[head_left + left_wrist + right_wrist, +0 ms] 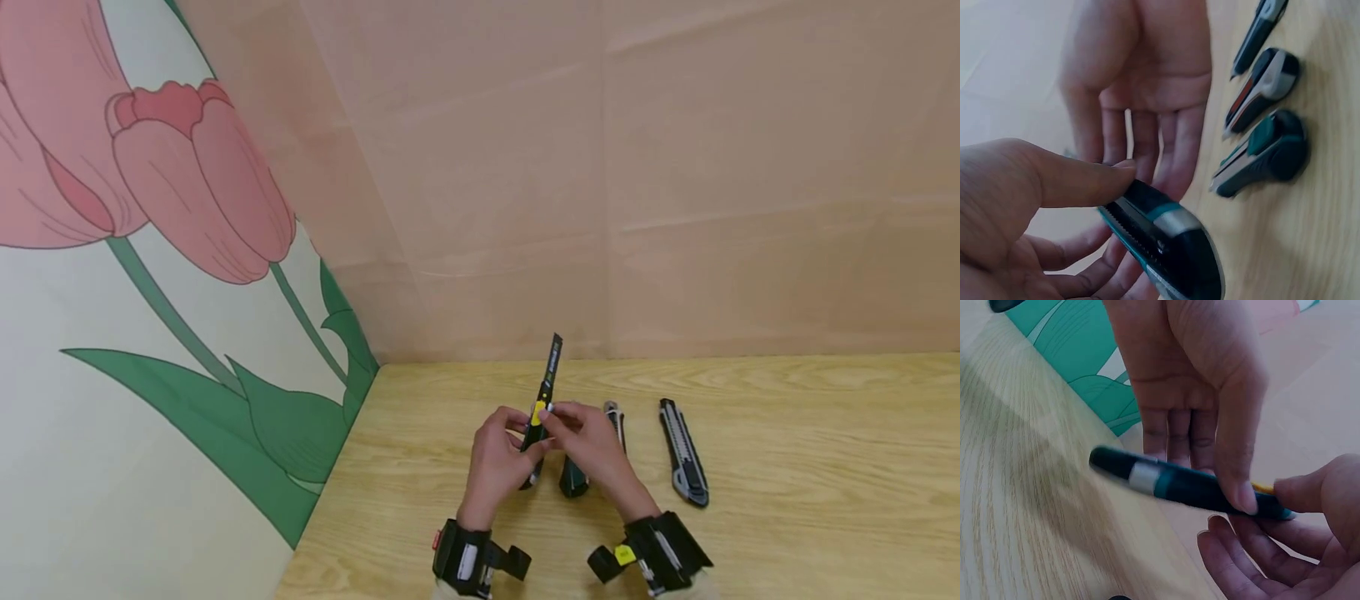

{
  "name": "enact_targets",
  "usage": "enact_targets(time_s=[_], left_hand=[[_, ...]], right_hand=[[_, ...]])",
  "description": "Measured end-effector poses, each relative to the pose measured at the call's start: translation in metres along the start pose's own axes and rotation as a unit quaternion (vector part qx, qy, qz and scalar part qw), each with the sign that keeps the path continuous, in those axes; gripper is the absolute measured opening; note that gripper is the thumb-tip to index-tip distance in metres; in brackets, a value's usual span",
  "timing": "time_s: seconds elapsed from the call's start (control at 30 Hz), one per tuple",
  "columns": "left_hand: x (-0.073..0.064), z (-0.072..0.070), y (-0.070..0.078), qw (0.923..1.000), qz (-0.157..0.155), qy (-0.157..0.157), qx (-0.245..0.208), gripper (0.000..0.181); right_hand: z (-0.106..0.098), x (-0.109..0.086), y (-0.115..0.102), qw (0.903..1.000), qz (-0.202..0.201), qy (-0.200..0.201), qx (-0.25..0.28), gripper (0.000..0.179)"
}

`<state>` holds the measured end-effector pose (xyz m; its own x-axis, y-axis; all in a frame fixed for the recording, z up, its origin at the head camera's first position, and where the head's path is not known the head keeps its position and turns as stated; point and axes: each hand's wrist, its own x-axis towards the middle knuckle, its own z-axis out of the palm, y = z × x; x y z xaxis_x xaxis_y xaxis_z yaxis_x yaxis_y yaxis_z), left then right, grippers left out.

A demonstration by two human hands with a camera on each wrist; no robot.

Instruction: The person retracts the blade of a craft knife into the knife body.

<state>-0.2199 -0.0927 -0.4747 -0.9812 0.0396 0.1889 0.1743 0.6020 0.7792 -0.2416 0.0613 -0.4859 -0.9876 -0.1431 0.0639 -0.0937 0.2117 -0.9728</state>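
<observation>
A black snap-off utility knife [550, 379] with a yellow slider is tilted up between both hands, above the table. Its long dark blade sticks out away from the person. My left hand [495, 462] grips the handle, thumb along it, as the left wrist view also shows at the handle's silver-banded end [1172, 222]. My right hand [600, 446] pinches the knife by the slider with thumb and fingers. In the right wrist view the right thumb [1304, 490] lies at the yellow part. A second utility knife, green and black [574, 478], lies just below the right hand.
Two more utility knives lie on the wooden table [825, 467]: a slim one [613, 414] partly behind the right hand, and a grey-black one [684, 454] farther right. A pinkish cloth [487, 208] rises behind the table; a tulip-patterned panel [202, 183] borders it at left.
</observation>
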Motion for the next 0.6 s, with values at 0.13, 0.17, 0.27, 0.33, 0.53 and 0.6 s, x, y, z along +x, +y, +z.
enact_targets(time_s=[0.13,0.17,0.27,0.33,0.53,0.6], left_hand=[[0.0,0.005,0.005,0.9999,-0.015,0.0,-0.005,0.04],[0.0,0.006,0.005,0.9998,-0.019,0.0,-0.003,0.04],[0.0,0.009,0.007,0.9997,-0.023,0.006,0.0,0.041],[0.0,0.011,0.008,0.9997,-0.023,0.01,-0.001,0.042],[0.0,0.016,0.008,0.9994,-0.022,0.015,-0.019,0.049],[-0.001,0.017,0.008,0.9994,-0.018,0.013,-0.028,0.049]], right_hand=[[-0.001,0.001,0.0,0.9998,0.018,0.011,0.005,0.03],[-0.001,0.001,0.0,0.9997,0.021,0.012,0.004,0.031],[-0.002,0.001,-0.001,0.9996,0.023,0.013,0.009,0.029],[-0.003,0.0,-0.001,0.9995,0.025,0.01,0.017,0.029],[-0.007,0.0,-0.001,0.9994,0.024,0.015,0.018,0.033],[-0.009,0.0,-0.001,0.9993,0.028,0.019,0.015,0.035]])
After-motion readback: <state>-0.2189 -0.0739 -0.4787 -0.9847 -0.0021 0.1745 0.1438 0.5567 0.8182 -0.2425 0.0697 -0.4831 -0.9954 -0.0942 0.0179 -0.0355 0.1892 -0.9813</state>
